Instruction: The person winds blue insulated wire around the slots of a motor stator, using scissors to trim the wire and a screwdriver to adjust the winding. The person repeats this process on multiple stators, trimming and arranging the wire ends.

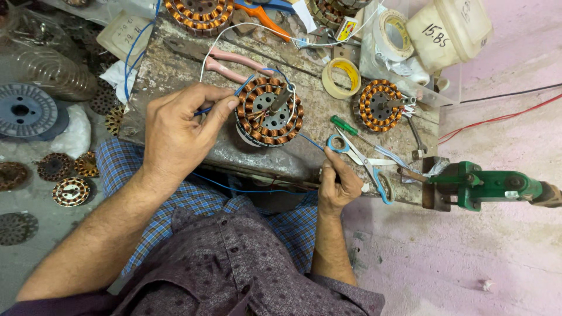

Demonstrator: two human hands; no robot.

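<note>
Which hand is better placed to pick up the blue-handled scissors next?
Probably the right hand: it rests at the bench edge right beside the blue-handled scissors. The left hand is busy pinching a blue wire at the copper-wound stator, farther from them.

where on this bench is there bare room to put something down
One bare patch: the bench top between the wound stator by the left hand, the tape ring and the smaller stator. The back edge is crowded with coils and pliers; scissors fill the front by the right hand.
</note>
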